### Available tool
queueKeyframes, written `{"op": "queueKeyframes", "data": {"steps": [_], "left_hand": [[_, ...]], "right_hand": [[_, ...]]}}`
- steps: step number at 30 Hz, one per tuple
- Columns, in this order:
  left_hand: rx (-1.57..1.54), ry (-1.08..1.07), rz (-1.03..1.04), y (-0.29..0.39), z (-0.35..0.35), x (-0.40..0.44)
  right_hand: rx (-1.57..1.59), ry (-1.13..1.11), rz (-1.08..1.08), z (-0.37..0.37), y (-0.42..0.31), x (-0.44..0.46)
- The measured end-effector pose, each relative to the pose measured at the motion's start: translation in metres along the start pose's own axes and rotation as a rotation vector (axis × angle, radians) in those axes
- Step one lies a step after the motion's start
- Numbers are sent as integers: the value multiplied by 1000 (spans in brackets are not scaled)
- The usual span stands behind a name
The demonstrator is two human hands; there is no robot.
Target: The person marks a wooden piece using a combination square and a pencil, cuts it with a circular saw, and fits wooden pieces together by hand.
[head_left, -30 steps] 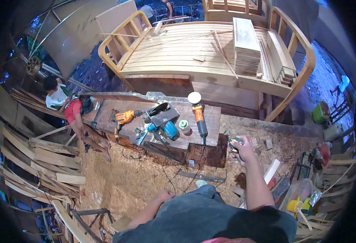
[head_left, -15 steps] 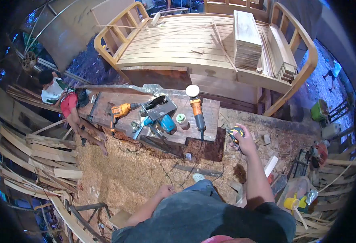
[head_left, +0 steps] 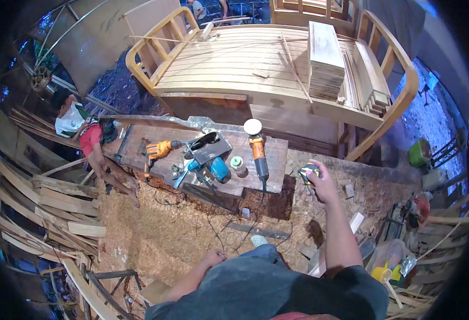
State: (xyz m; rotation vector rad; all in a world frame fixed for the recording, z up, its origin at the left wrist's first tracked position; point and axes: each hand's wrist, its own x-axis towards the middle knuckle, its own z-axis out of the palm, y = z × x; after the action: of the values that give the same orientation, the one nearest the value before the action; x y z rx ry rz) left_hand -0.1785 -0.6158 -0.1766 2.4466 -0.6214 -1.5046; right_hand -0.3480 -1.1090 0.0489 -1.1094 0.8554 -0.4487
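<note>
My right hand (head_left: 322, 184) is closed around a yellow-and-black tape measure (head_left: 309, 173), held out over the wood shavings to the right of the workbench (head_left: 170, 128). No drawn-out blade can be made out. Low by my body, my left hand (head_left: 214, 257) has its fingers curled, with nothing visible in them. On the bench, an orange-and-black angle grinder (head_left: 258, 154) with a pale round pad lies nearest to the tape measure. A small green-capped jar (head_left: 237, 164), a blue power saw (head_left: 210, 166) and an orange drill (head_left: 158, 152) are farther left.
Behind the bench stands a slatted wooden bed frame (head_left: 218, 57) bearing a stack of boards (head_left: 326, 53). A seated person (head_left: 82, 125) is at the bench's left end. Cords (head_left: 215, 229) trail over the shavings. Curved timber (head_left: 53, 197) is piled left; a yellow scoop (head_left: 382, 273) lies right.
The view has shifted slightly, showing more behind the bed. My right hand still grips the tape measure, turned a little. A distant person at the far right is no longer visible.
</note>
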Motion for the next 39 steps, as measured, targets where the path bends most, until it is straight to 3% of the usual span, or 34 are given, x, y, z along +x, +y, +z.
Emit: {"op": "queueKeyframes", "data": {"steps": [2, 5, 7, 8, 9, 10, 13, 15, 17, 18, 19, 20, 22, 24, 26, 27, 31, 33, 39], "left_hand": [[15, 16, -37, 3, -2, 2], [71, 76, -72, 49, -29, -30], [90, 110, -22, 38, -30, -22], [77, 107, -29, 37, -31, -22], [65, 103, -37, 39, -34, -26], [55, 98, -44, 40, -37, -29], [-6, 96, -73, 27, -28, -29], [65, 69, -77, 20, -24, -27], [71, 68, -105, 8, -18, -23], [38, 78, -130, 2, -13, -21], [6, 87, -155, -5, -5, -19], [-39, 90, -105, -21, 4, -9], [-119, 58, -14, -52, 24, 9], [-44, 28, -24, -32, 24, -13], [-44, 93, -108, -39, 7, -5], [-86, 100, -125, -37, 2, -3], [-304, 168, -185, -34, 13, -3], [-310, 189, -171, -40, 9, -11], [-233, 186, -201, -63, 25, -15]], "right_hand": [[-3, 8, -14, -4, 1, 6], [-190, -43, 169, -31, 56, 20], [-643, -147, 305, -44, 78, -7], [-632, -192, 369, -57, 110, -23], [-736, -318, 351, -95, 183, -24], [-872, -426, 456, -109, 204, -43], [-1136, -735, 769, -124, 190, -112], [-1150, -869, 464, -191, 305, -104], [-1336, -708, 741, -159, 266, -85], [-1452, -958, 273, -128, 220, -54], [-1621, -826, 4, -101, 194, 2], [-1589, -631, -133, -63, 148, 63], [-999, -259, -395, 55, -12, 179], [-221, -264, -637, 168, -172, 223], [116, -405, -814, 238, -237, 215], [120, -453, -865, 260, -230, 199], [-500, -430, -903, 280, -158, 94], [-608, -382, -924, 286, -123, 98], [-570, -397, -701, 248, -80, 98]]}}
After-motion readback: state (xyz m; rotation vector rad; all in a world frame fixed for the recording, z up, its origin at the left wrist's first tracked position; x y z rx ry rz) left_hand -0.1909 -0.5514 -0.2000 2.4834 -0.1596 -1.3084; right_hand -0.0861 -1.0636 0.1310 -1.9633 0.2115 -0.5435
